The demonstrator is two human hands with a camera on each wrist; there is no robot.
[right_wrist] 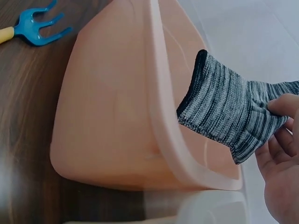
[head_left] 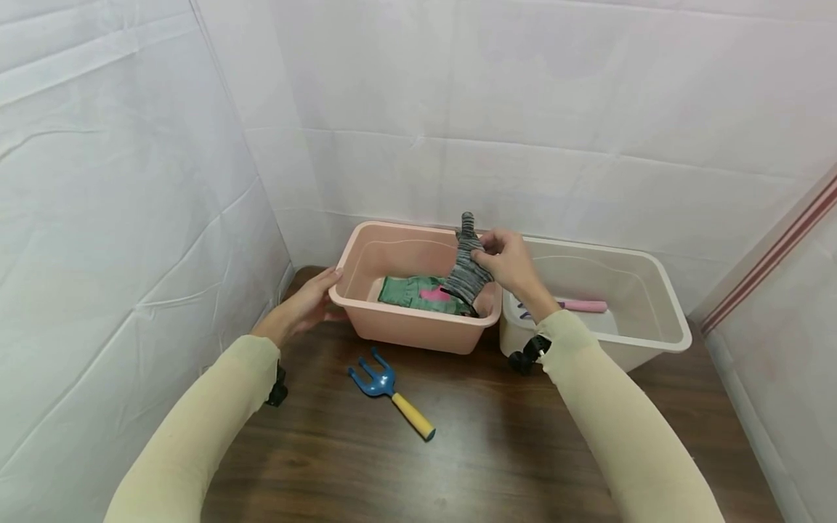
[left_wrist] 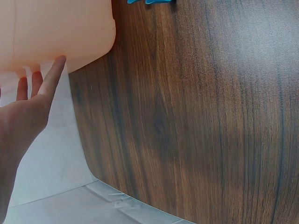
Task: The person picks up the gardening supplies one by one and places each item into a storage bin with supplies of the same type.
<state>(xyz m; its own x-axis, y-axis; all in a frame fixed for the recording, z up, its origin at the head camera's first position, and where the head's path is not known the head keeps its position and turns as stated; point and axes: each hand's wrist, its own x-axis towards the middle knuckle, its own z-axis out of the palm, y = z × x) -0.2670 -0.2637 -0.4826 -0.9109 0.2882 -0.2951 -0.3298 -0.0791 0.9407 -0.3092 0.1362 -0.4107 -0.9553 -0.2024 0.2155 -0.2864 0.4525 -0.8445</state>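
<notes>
In the head view, my right hand [head_left: 514,270] pinches a grey-and-black knit glove [head_left: 468,274] between thumb and fingers above the right part of a pink bin [head_left: 418,334]. The black-edged cuff of the glove [right_wrist: 219,105] points toward the bin in the right wrist view. Green fabric with a pink patch [head_left: 399,292] lies on the bin floor, partly hidden by the glove. My left hand [head_left: 311,298] touches the bin's left end near the rim. The left wrist view shows the left fingers [left_wrist: 52,78] fairly straight against the bin's outer wall.
A hand fork [head_left: 413,415] with blue tines and a yellow handle lies on the dark wood table [head_left: 497,450] before the bin. Beside the pink bin stands a white bin [head_left: 654,338] holding a pink-handled tool [head_left: 585,306]. White sheeting [head_left: 523,109] surrounds the table.
</notes>
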